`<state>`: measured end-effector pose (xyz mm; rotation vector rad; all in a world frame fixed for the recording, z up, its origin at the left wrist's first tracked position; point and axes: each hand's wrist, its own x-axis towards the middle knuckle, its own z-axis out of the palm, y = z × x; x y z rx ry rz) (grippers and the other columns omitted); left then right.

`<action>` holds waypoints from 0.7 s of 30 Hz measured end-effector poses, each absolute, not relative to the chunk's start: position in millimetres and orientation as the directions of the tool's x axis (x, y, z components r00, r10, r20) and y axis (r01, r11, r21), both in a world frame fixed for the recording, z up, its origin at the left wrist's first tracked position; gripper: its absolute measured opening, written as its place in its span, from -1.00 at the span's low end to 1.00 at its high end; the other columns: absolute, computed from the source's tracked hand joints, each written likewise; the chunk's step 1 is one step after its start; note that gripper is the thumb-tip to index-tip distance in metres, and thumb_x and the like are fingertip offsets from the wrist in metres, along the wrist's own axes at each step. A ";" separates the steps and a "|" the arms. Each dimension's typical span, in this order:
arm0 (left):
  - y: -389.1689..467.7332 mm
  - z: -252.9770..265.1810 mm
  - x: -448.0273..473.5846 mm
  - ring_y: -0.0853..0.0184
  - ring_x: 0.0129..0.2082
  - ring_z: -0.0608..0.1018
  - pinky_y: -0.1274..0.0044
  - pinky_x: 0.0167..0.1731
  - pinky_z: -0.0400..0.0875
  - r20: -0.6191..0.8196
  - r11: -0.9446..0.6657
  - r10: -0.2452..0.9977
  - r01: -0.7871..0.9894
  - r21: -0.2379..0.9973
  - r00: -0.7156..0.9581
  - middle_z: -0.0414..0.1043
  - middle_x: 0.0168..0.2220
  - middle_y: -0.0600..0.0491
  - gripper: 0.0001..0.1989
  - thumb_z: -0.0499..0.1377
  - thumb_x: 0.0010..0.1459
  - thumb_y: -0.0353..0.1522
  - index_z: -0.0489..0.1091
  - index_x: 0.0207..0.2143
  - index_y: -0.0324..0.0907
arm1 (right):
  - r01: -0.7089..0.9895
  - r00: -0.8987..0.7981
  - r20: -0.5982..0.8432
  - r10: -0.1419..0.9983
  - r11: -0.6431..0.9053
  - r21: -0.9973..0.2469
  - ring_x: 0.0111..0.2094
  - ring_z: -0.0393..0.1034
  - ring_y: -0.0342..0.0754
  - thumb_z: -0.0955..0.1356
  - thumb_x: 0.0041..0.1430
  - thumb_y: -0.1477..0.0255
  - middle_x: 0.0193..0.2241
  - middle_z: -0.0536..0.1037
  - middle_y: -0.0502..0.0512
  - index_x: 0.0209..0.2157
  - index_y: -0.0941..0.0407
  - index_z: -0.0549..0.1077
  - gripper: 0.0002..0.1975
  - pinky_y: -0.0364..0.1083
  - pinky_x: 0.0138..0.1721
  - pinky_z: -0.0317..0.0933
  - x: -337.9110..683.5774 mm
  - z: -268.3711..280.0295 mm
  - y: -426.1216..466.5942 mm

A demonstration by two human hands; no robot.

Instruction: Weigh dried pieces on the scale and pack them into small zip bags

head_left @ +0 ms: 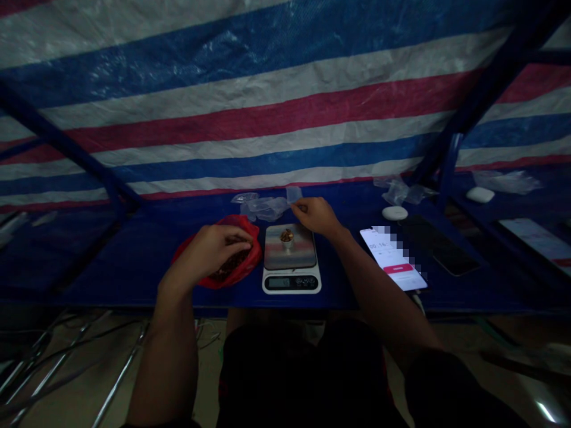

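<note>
My left hand is over a red plastic bag of small dark brown pieces. Its thumb and fingers are drawn together at the bag's right side; whatever they hold is hidden. To the right stands a white digital scale with a metal plate. On the plate sits a small round metal cup holding brown pieces. Just behind the scale's right corner, my right hand is closed, pinching the edge of a small clear plastic bag.
Crumpled clear bags lie behind the scale. Right of it, a lit phone shows a timer, near a dark phone and a white oval case. A striped tarp hangs behind the blue table, between blue metal bars.
</note>
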<state>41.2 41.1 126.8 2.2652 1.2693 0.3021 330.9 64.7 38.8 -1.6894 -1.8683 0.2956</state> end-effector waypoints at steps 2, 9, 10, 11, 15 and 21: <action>39.6 130.1 58.8 0.19 -0.12 0.71 0.43 -0.02 0.54 0.009 -0.492 0.814 0.682 0.542 0.580 0.73 -0.13 0.06 -0.79 0.27 0.25 -0.25 0.68 -0.17 -0.07 | 0.829 -0.017 0.289 0.957 0.175 -0.532 -0.49 0.30 -0.09 0.29 0.44 0.24 -0.45 0.62 0.10 -0.34 0.12 0.65 -0.61 -0.07 -0.38 -0.08 331.1 38.0 64.9; 49.0 130.2 104.3 0.23 -0.12 0.71 0.44 -0.03 0.52 0.095 -0.617 0.722 0.576 0.536 0.685 0.73 -0.12 0.05 -0.83 0.26 0.31 -0.40 0.66 -0.13 -0.11 | 0.834 -0.013 0.297 0.955 0.174 -0.524 -0.50 0.29 -0.09 0.28 0.44 0.23 -0.46 0.63 0.10 -0.33 0.13 0.66 -0.59 -0.07 -0.39 -0.07 332.1 38.6 65.9; 50.0 128.9 107.7 0.23 -0.12 0.71 0.44 -0.03 0.52 0.090 -0.622 0.713 0.569 0.537 0.695 0.73 -0.12 0.05 -0.84 0.26 0.31 -0.42 0.66 -0.14 -0.11 | 0.835 -0.013 0.294 0.956 0.172 -0.522 -0.49 0.30 -0.09 0.28 0.44 0.23 -0.45 0.63 0.11 -0.33 0.13 0.66 -0.59 -0.07 -0.39 -0.07 332.1 38.9 65.9; 50.7 127.4 110.4 0.23 -0.11 0.71 0.45 -0.03 0.52 0.084 -0.627 0.704 0.562 0.539 0.705 0.73 -0.12 0.05 -0.84 0.26 0.31 -0.43 0.66 -0.15 -0.11 | 0.837 -0.012 0.292 0.956 0.169 -0.521 -0.49 0.32 -0.08 0.28 0.45 0.23 -0.44 0.64 0.12 -0.32 0.13 0.67 -0.59 -0.07 -0.38 -0.06 332.1 39.1 65.8; 50.6 121.7 114.4 0.22 -0.08 0.71 0.44 -0.01 0.52 0.068 -0.620 0.696 0.552 0.557 0.714 0.73 -0.11 0.05 -0.83 0.25 0.32 -0.44 0.66 -0.16 -0.11 | 0.830 -0.003 0.297 0.955 0.169 -0.532 -0.46 0.36 -0.07 0.29 0.44 0.24 -0.44 0.65 0.11 -0.30 0.12 0.68 -0.61 -0.08 -0.37 -0.04 332.0 38.7 65.9; 49.4 119.5 111.0 0.21 -0.05 0.71 0.40 0.05 0.52 0.030 -0.588 0.705 0.561 0.582 0.708 0.73 -0.09 0.05 -0.79 0.23 0.32 -0.46 0.67 -0.13 -0.09 | 0.828 -0.014 0.313 0.950 0.186 -0.529 -0.49 0.34 -0.08 0.28 0.45 0.21 -0.46 0.63 0.10 -0.34 0.12 0.66 -0.59 -0.07 -0.38 -0.06 332.2 35.9 67.3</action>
